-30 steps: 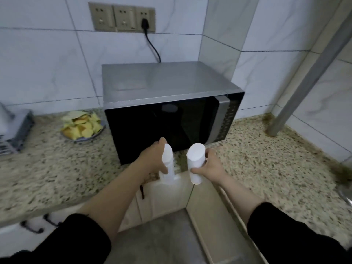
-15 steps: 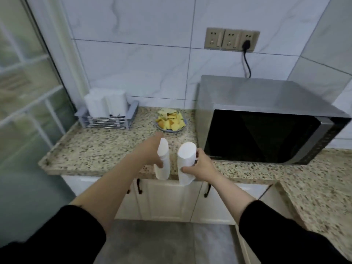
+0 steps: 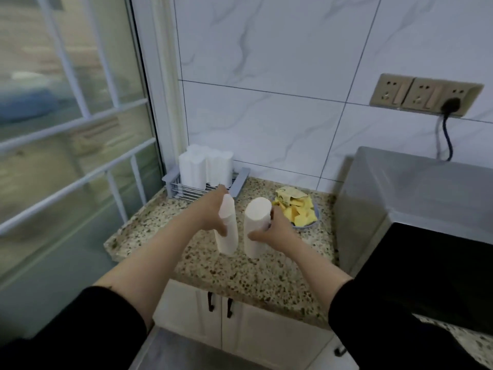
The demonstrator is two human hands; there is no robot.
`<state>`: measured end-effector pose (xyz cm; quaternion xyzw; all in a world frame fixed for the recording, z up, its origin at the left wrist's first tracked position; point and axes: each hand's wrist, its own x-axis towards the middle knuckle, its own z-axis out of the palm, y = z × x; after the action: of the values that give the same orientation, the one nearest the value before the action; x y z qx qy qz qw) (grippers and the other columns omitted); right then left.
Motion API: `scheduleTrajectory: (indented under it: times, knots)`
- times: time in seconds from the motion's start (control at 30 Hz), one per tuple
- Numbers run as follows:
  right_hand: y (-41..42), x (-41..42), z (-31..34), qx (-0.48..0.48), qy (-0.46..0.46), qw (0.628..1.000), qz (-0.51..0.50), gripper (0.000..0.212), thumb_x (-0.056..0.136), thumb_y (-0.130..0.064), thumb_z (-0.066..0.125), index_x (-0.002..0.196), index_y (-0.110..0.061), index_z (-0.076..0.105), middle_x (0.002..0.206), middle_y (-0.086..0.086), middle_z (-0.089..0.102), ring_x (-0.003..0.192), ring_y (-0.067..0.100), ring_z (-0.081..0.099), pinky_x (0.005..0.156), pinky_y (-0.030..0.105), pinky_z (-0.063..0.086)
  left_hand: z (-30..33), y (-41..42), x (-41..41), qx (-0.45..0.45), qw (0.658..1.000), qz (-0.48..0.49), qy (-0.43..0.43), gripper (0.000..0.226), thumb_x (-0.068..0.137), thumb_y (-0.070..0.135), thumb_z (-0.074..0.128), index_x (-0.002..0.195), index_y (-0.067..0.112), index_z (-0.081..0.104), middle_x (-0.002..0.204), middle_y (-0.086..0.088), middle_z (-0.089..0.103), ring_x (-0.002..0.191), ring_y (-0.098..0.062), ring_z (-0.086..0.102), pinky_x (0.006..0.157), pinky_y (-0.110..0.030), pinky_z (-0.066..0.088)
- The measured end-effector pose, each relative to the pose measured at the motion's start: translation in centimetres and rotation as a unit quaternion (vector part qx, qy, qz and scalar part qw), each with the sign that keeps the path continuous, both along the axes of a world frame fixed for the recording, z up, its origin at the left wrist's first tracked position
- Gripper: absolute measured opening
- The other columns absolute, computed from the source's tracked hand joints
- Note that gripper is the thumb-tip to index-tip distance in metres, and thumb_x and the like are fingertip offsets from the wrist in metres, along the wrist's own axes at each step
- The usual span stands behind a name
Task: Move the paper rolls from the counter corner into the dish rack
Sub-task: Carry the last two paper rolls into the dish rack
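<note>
I carry two white paper rolls upright above the granite counter [image 3: 266,273]. My left hand [image 3: 213,214] grips one roll [image 3: 228,231] around its middle. My right hand [image 3: 274,231] grips the other roll [image 3: 256,225] from its right side. Both rolls hang side by side, a short way in front of the grey wire dish rack [image 3: 186,189]. The rack stands in the far left corner of the counter by the window frame and holds several white rolls [image 3: 205,168] standing upright.
A blue plate of yellow chips [image 3: 296,210] sits just right of my right hand. A steel microwave [image 3: 416,209] fills the counter's right side. A glass partition [image 3: 66,129] borders the counter on the left. Cabinet doors with dark handles [image 3: 229,308] lie below.
I have turned left from the microwave corner toward the dish rack, carrying both rolls with me. The rack is now straight ahead and the rolls are closer to it.
</note>
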<state>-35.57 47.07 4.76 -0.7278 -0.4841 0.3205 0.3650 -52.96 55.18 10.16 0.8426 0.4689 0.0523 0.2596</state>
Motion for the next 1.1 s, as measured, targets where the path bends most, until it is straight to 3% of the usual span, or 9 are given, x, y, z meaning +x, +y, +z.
scheduleTrajectory:
  times: [0.17,0.23,0.33,0.47,0.6,0.77,0.9,1.1]
  knots:
    - [6.7,1.8,1.5,0.025,-0.010,1.000,0.014,0.082,0.068,-0.021,0.082,0.134,-0.014,0.036,0.137,0.007,0.046,0.125,0.028,0.046,0.099,0.043,0.047,2.1,6.0,0.9,0.006,1.000,0.015,0.002,0.089,0.065,0.013,0.083,0.133,0.016,0.025,0.129,-0.010,0.045,0.109,-0.030,0.051,0.081,-0.041,0.053]
    - [9.2,2.5,2.0,0.032,-0.013,0.999,0.024,0.081,0.068,-0.020,0.081,0.134,-0.013,0.035,0.136,0.008,0.046,0.125,0.029,0.046,0.098,0.043,0.047,2.6,8.2,1.1,0.021,0.999,0.030,-0.004,0.092,0.064,0.011,0.083,0.135,0.016,0.024,0.130,-0.009,0.041,0.110,-0.029,0.049,0.075,-0.037,0.050]
    - [12.4,3.4,2.5,0.045,-0.016,0.998,0.035,0.083,0.068,-0.018,0.082,0.135,-0.013,0.034,0.135,0.009,0.047,0.124,0.029,0.047,0.097,0.044,0.048,3.1,10.9,1.4,0.058,0.997,0.050,0.002,0.092,0.061,0.008,0.083,0.133,0.017,0.026,0.128,-0.010,0.036,0.099,-0.030,0.050,0.068,-0.035,0.048]
    - [16.3,3.7,3.1,0.054,-0.003,0.998,0.036,0.081,0.068,-0.018,0.081,0.135,-0.015,0.035,0.135,0.006,0.049,0.123,0.027,0.048,0.088,0.034,0.045,3.2,14.9,2.3,0.089,0.994,0.067,-0.004,0.091,0.061,0.004,0.082,0.133,0.015,0.027,0.132,-0.012,0.027,0.094,-0.035,0.053,0.076,-0.040,0.055]
    - [19.8,3.3,2.9,0.062,-0.019,0.997,0.030,0.079,0.067,-0.018,0.082,0.133,-0.014,0.040,0.134,0.007,0.052,0.121,0.026,0.050,0.087,0.034,0.045,2.7,18.9,2.9,0.129,0.989,0.073,-0.010,0.088,0.061,0.005,0.082,0.132,0.012,0.029,0.129,-0.013,0.025,0.085,-0.032,0.053,0.078,-0.036,0.051]
    - [24.6,2.5,2.0,0.057,-0.018,0.998,0.005,0.080,0.071,-0.015,0.079,0.139,-0.014,0.036,0.138,0.006,0.049,0.126,0.026,0.046,0.094,0.036,0.045,1.3,25.2,3.1,0.130,0.991,0.029,-0.016,0.090,0.059,0.009,0.083,0.131,0.014,0.031,0.129,-0.009,0.026,0.100,-0.031,0.051,0.079,-0.035,0.050]
    - [28.0,1.8,1.0,0.040,-0.008,0.999,-0.018,0.079,0.070,-0.013,0.079,0.137,-0.014,0.037,0.136,0.007,0.050,0.125,0.026,0.048,0.094,0.035,0.046,-0.1,29.8,3.1,0.195,0.977,-0.033,0.084,0.092,0.060,0.026,0.084,0.135,0.017,0.031,0.132,-0.007,0.032,0.122,-0.029,0.033,0.097,-0.040,0.037]
    - [31.9,1.0,-1.0,0.007,-0.011,0.999,-0.051,0.081,0.067,-0.015,0.081,0.136,-0.014,0.039,0.133,0.007,0.052,0.120,0.026,0.050,0.094,0.040,0.049,-2.8,34.7,3.3,0.205,0.962,-0.121,0.136,0.093,0.060,0.035,0.081,0.136,0.019,0.031,0.133,-0.006,0.033,0.125,-0.028,0.030,0.104,-0.040,0.026]
